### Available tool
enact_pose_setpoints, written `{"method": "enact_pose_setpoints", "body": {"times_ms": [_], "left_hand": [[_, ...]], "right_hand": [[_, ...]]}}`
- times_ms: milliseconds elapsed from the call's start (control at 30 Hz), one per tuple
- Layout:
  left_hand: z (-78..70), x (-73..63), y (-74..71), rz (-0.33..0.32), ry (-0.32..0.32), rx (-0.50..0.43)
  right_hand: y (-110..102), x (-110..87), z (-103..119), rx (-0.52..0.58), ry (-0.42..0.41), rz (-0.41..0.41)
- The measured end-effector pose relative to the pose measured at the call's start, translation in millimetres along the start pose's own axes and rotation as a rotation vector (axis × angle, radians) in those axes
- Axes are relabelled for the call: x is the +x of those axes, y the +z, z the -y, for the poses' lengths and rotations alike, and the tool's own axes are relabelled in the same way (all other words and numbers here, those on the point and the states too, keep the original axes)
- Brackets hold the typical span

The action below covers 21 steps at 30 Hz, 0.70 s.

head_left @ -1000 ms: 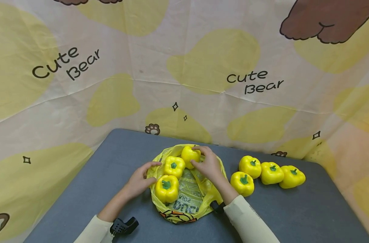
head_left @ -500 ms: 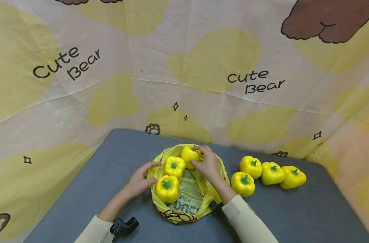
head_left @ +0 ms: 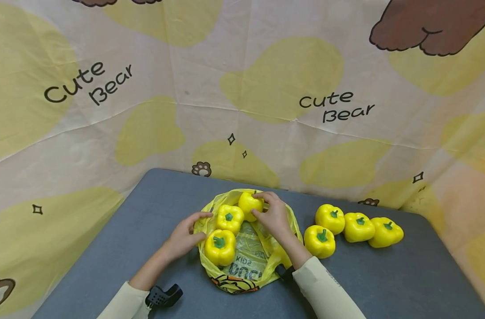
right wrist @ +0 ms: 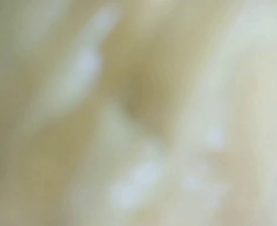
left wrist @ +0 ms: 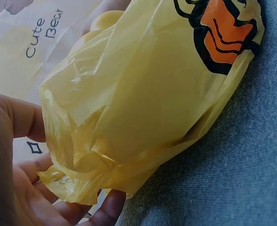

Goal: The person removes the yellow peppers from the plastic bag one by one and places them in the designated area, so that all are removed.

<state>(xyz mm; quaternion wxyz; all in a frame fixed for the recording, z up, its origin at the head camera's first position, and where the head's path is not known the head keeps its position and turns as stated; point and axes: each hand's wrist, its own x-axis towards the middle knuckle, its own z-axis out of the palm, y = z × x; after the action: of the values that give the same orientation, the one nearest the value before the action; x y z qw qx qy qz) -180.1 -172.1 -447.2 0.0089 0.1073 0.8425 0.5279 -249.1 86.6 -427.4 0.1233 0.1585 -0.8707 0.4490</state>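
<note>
In the head view a yellow plastic bag [head_left: 246, 283] sits with its mouth spread wide on the table. Inside it, on the left, are two yellow bell peppers, a front one [head_left: 220, 249] and one behind it [head_left: 229, 219]. My right hand [head_left: 275, 217] grips a third bell pepper [head_left: 248, 204] at the bag's back, thumb and fingers on its right side. My left hand [head_left: 183, 235] holds the bag's left side, thumb and forefinger at the rim. In the left wrist view its fingers [left wrist: 112, 207] curl around the crumpled yellow plastic [left wrist: 77, 174]. The right wrist view is a yellowish blur.
Several more yellow bell peppers stand together to the right of the bag, including a near one [head_left: 319, 242] and a far right one [head_left: 385, 232]. The grey table [head_left: 146, 212] meets a printed cloth backdrop [head_left: 266, 146] behind. A black wrist mount [head_left: 164, 296] is on the left sleeve.
Both hands, the bag and the bell peppers hold the same positions throughout. Only a very slight shift of the head camera's view shows.
</note>
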Motion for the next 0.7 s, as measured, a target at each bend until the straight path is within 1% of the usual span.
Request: {"method": "enact_pose_setpoints", "body": {"times_ms": [167,400,700], "left_hand": [[-1.0,0.7,-1.9,0.004,0.001,-0.025],[-0.5,-0.8,-0.6,0.031,-0.014,-0.057],[-2.7,-0.8,-0.5,0.001,-0.003,-0.014]], "right_hand": [[-2.5,-1.4,0.7,0.003,0.014,0.001],[-9.5,-7.4,2.3,0.007,0.03,-0.007],[-20.1,-11.0,5.5,0.0,0.028,-0.001]]}}
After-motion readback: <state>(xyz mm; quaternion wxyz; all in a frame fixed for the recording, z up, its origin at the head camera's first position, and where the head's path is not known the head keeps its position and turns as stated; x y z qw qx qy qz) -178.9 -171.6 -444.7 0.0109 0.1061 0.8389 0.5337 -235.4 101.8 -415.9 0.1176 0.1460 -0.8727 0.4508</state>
